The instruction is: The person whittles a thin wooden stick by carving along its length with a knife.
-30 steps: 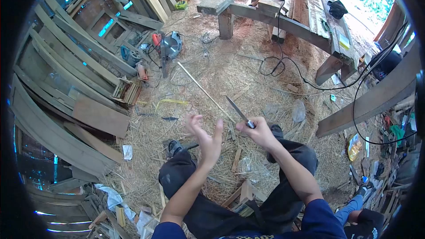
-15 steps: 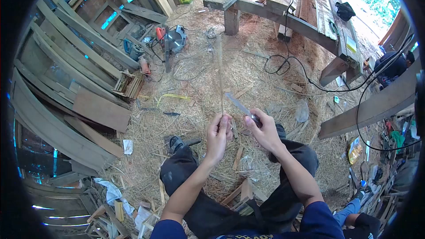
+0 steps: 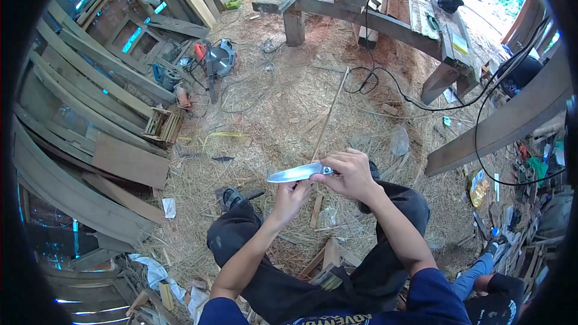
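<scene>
My right hand [image 3: 353, 176] is wrapped round the handle of a knife [image 3: 294, 173]. The bright blade points left, its flat side facing up, just above my left fingers. Closed on the near end of a long thin wooden stick [image 3: 330, 111], my left hand [image 3: 286, 203] sits below the blade. The stick slants away up and to the right over the floor. Where blade and stick cross is partly hidden by my fingers, so I cannot tell if they touch.
Wood shavings cover the floor [image 3: 265, 138]. A rough workbench [image 3: 385, 24] stands ahead, with a black cable [image 3: 415, 108] hanging from it. A circular-bladed saw [image 3: 220, 59] is at far left. Boards [image 3: 78, 90] lean along the left wall. Another person's leg [image 3: 475, 274] shows at lower right.
My right hand has turned the knife from pointing away to pointing left across my left hand. The stick has tilted from nearly straight ahead to the right.
</scene>
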Action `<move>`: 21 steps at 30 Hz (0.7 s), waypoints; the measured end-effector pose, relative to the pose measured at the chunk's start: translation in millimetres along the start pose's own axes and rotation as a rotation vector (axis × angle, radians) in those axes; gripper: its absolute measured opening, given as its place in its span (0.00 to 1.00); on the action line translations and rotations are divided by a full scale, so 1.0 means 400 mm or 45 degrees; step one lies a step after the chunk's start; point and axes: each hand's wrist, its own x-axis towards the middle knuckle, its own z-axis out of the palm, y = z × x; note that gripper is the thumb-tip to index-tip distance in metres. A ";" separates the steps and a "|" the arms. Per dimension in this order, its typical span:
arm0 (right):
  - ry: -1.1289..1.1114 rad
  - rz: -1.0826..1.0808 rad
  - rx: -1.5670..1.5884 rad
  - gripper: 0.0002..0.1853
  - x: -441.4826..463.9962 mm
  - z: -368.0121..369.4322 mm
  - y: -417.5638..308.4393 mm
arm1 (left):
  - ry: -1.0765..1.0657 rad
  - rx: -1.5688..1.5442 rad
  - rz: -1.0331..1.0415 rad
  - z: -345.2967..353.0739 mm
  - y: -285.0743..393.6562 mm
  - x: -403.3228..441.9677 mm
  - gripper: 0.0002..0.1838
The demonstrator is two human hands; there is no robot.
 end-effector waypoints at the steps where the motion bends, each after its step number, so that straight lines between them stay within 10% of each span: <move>1: 0.021 -0.010 -0.005 0.21 -0.005 -0.002 0.007 | -0.049 -0.005 -0.036 -0.004 0.009 -0.006 0.13; 19: 0.092 0.078 -0.330 0.18 -0.014 -0.049 0.072 | -0.160 -0.063 -0.260 -0.021 0.054 -0.059 0.18; 21: 0.406 0.576 -0.274 0.15 -0.012 -0.123 0.164 | -0.228 0.022 -0.253 -0.051 0.042 -0.098 0.18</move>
